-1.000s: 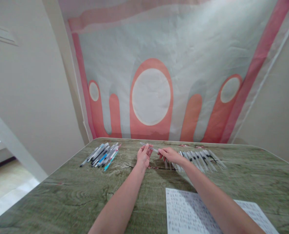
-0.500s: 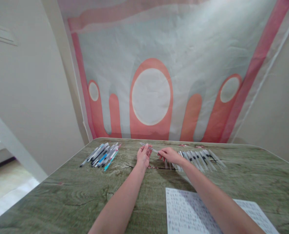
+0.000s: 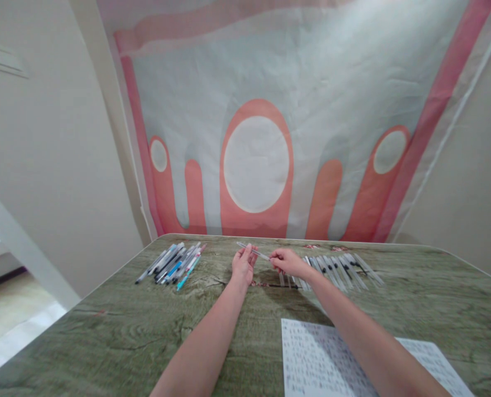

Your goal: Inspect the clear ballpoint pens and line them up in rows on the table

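Observation:
A slim, clear pen (image 3: 262, 255) is held above the far part of the table, slanting down to the right. My left hand (image 3: 244, 263) grips it near its upper left end between thumb and fingers. Closed on the pen's lower right end is my right hand (image 3: 287, 261). Just right of that hand, a row of clear pens (image 3: 336, 271) lies side by side, some with dark parts; my right hand and wrist cover the row's left part. To the left is a loose pile of mixed pens (image 3: 175, 264), with clear, black, blue, pink and turquoise ones.
Handwritten paper sheets (image 3: 311, 353) lie at the front right, partly under my right forearm. The wood-patterned table (image 3: 117, 336) ends at a pale rim, with a printed pink and grey hanging (image 3: 256, 165) behind it.
My right hand has shifted very slightly to the right along the pen. My left hand, the row and the pile look the same.

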Tool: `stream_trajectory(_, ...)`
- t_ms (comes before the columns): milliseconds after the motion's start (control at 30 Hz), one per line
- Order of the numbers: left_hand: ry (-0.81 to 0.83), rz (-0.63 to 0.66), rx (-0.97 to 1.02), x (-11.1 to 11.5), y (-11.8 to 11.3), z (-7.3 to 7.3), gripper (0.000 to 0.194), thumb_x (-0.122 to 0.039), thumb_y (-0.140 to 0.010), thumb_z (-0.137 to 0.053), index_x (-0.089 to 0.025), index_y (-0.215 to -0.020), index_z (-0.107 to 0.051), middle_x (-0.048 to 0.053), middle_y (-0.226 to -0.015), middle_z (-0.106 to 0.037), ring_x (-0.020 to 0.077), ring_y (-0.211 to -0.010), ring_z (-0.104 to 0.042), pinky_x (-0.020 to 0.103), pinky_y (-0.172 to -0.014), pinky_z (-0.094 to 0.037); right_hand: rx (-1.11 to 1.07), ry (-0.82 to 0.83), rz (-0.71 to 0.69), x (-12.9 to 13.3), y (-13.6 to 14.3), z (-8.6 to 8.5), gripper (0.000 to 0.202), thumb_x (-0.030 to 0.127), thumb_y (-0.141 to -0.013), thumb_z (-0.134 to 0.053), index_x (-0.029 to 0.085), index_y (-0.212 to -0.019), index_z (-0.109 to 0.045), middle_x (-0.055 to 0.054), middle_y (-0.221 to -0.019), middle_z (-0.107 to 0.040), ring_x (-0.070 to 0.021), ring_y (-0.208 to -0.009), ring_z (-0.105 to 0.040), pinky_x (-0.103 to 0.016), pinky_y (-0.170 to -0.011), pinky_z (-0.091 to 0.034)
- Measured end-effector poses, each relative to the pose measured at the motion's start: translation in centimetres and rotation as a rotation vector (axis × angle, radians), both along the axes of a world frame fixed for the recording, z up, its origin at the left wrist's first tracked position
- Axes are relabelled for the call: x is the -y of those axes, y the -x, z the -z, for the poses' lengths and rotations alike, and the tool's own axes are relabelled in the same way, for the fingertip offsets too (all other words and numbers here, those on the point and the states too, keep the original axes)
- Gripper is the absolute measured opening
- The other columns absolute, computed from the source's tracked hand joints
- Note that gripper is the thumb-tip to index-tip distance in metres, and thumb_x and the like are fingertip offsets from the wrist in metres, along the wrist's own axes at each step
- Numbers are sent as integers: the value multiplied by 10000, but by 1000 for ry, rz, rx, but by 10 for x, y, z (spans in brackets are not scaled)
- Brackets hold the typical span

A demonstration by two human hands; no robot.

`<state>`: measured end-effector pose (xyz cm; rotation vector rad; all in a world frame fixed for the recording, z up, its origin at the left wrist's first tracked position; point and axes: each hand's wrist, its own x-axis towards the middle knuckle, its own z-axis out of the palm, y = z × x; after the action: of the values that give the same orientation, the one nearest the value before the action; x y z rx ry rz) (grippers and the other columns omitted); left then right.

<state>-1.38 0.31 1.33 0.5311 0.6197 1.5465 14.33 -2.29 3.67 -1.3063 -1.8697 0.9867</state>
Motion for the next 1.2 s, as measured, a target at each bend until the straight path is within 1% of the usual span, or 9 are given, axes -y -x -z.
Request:
stream_trajectory(167, 17, -41, -9, -1, 2, -1, 237, -209, -629, -670, -142, -778, -500, 44, -764, -629, 118, -734, -615, 180, -600, -474, 198, -68, -35, 2, -7, -4, 164, 267, -715, -474, 124, -683, -548, 11, -542, -556, -66, -447, -482, -159, -427, -358)
stream_trajectory(300, 50, -170, 26, -10, 12, -2, 237, -246, -633, -663, -150, -772, -496, 47, -755, -628, 124, -708, -618, 186, -578, -473, 267, 8, -221, 8, -24, -18, 178, 279, -695, -486, 121, -661, -559, 3, -560, -578, -71, -465, -489, -167, -450, -362)
stream_trajectory(467, 84, -335, 73, -22, 28, 1, 195, -291, -677, -607, -148, -740, -491, 48, -724, -617, 130, -692, -616, 221, -605, -475, 344, 113, -293, 14, -52, -36, 186, 289, -674, -489, 126, -671, -578, 0, -575, -588, -78, -475, -498, -165, -432, -346)
stream_trajectory(567, 105, -413, -35, -24, 29, 3, 209, -331, -674, -587, -146, -708, -496, 13, -645, -582, 104, -611, -592, 209, -565, -453, 404, 119, -240, 13, -61, -38, 186, 277, -666, -479, 129, -673, -592, -4, -581, -597, -79, -478, -505, -160, -428, -344)
stream_trajectory(633, 113, -437, -243, -22, 25, 5, 244, -377, -656, -582, -146, -670, -503, -19, -562, -535, 82, -509, -541, 187, -493, -410, 458, 117, -176, 12, -61, -37, 184, 257, -656, -471, 127, -658, -601, -10, -578, -603, -84, -482, -517, -160, -429, -346)
stream_trajectory(767, 45, -263, -792, -15, 11, 9, 263, -397, -652, -562, -135, -640, -547, -13, -512, -514, 82, -448, -479, 187, -456, -351, 616, 115, -48, 13, -48, -38, 191, 213, -622, -457, 116, -572, -614, -36, -535, -606, -101, -466, -528, -173, -432, -353)
stream_trajectory(900, -119, -147, -1154, -3, 2, 14, 207, -280, -643, -593, -158, -808, -573, -8, -531, -533, 116, -517, -516, 214, -572, -382, 709, 153, -9, 22, -28, -40, 177, 195, -582, -481, 113, -478, -598, -60, -502, -608, -118, -459, -536, -188, -440, -369)
stream_trajectory(1000, -220, -192, -1201, 7, -2, 14, 252, -196, -618, -625, -194, -862, -558, -9, -534, -520, 154, -636, -550, 234, -694, -381, 696, 182, -8, 28, -17, -38, 165, 176, -561, -497, 120, -419, -560, -70, -489, -608, -124, -443, -536, -200, -447, -388)
stream_trajectory(1200, -199, -167, -1021, 16, -8, 11, 150, -99, -596, -620, -195, -673, -534, 49, -683, -541, 210, -899, -524, 269, -860, -327, 598, 266, -27, 31, -2, -31, 165, 164, -559, -493, 133, -401, -527, -76, -488, -609, -128, -416, -528, -216, -425, -399)
